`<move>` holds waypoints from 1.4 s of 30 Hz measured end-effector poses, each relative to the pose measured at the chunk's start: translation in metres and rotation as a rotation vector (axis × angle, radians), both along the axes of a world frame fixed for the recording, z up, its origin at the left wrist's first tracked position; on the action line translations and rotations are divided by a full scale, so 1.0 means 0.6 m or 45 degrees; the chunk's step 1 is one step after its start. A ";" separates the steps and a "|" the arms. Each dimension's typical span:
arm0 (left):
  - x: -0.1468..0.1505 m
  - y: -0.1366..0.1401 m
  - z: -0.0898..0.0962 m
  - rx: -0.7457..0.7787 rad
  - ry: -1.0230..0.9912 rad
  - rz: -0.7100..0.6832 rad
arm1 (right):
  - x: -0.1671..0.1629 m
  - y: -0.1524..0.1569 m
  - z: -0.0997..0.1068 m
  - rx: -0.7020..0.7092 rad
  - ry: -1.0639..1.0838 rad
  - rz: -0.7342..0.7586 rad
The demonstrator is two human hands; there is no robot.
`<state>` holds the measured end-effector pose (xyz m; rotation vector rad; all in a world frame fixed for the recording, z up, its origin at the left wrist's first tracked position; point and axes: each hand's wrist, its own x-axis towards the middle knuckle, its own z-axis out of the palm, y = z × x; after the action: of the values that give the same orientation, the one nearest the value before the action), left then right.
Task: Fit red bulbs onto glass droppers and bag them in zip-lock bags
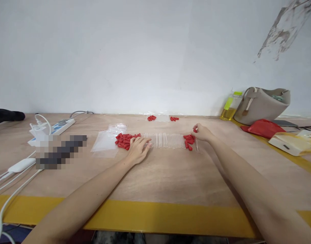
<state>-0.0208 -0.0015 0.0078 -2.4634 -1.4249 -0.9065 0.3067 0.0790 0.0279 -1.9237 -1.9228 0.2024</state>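
My right hand pinches a small red bulb-shaped cap just above the right end of the row of thin clear tubes. Beneath it lies a small cluster of red caps against the tubes' right end. At the left end, my left hand rests with fingers stretched out and thumb apart, touching the tubes' edge. It partly covers a larger pile of red caps. Flat clear plastic bags are stacked left of that pile.
Two small groups of red caps sit by the wall with clear plastic between them. On the left are a power strip and white cables. A bottle, a grey handbag and a red packet stand at right.
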 end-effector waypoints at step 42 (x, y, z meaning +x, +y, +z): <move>0.091 0.073 0.036 -0.229 0.168 0.602 | -0.094 -0.116 -0.041 0.488 0.497 0.428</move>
<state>0.0338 0.0421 0.0291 -2.0945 -1.9873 -0.5262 0.2506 0.0096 0.0034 -1.2103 -1.8406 0.2606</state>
